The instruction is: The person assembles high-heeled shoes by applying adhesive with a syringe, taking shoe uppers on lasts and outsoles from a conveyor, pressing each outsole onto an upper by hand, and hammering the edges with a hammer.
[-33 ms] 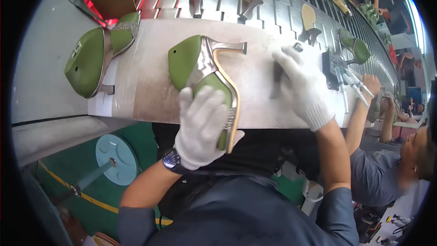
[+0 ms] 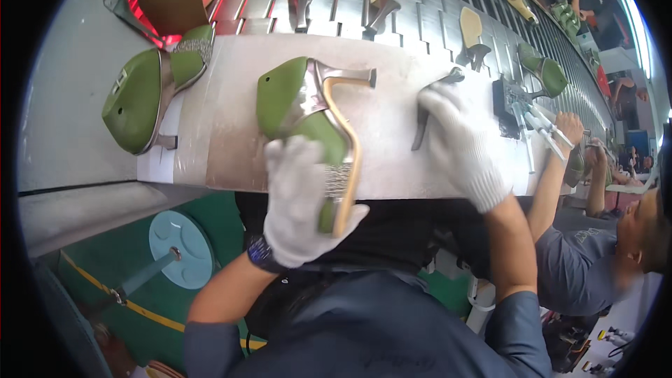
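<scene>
One gloved left hand (image 2: 297, 199) is gripping the green shoe (image 2: 283, 94), centre of the frame. The right hand (image 2: 462, 143), right of centre, is partly covering a dark tool (image 2: 421, 123) over the table (image 2: 231, 119); its finger closure cannot be told. Shoe positioning is apparently progressing; the next move is likely calling for steady left-hand support.

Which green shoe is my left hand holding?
The green shoe directly in front of you; your left hand grips its lower end. The far-left shoe and a third shoe at right lie apart.
</scene>
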Demonstrator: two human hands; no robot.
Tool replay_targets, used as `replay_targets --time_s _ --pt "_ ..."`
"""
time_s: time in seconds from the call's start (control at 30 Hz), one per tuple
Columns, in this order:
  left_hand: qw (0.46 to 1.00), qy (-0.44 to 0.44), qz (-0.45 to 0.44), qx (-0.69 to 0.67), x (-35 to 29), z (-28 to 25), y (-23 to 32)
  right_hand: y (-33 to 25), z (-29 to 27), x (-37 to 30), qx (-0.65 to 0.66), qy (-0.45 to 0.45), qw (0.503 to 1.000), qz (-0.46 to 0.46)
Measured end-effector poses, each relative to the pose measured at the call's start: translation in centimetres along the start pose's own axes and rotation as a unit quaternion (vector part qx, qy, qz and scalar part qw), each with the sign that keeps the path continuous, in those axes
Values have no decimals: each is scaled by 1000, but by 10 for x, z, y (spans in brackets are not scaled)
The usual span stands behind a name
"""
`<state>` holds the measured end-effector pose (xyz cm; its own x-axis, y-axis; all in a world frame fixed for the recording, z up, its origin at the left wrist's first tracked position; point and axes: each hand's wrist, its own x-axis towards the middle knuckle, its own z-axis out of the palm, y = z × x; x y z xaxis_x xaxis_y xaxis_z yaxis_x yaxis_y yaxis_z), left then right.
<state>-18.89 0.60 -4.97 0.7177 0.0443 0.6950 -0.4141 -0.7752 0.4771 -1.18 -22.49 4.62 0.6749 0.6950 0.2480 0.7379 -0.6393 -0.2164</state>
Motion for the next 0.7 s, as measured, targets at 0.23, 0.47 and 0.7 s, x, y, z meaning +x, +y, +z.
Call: replay_targets --time_s 0.23,0.47,0.7 --pt "734 149 -367 -551 -4 -67 -30 -46 -2 -88 474 -60 859 181" --pt "761 -108 -204 -607 33 -89 -22 -75 25 -71 898 -149 344 229" --pt "985 -86 -73 132 52 -12 -21 -9 -6 31 762 216 601 104"
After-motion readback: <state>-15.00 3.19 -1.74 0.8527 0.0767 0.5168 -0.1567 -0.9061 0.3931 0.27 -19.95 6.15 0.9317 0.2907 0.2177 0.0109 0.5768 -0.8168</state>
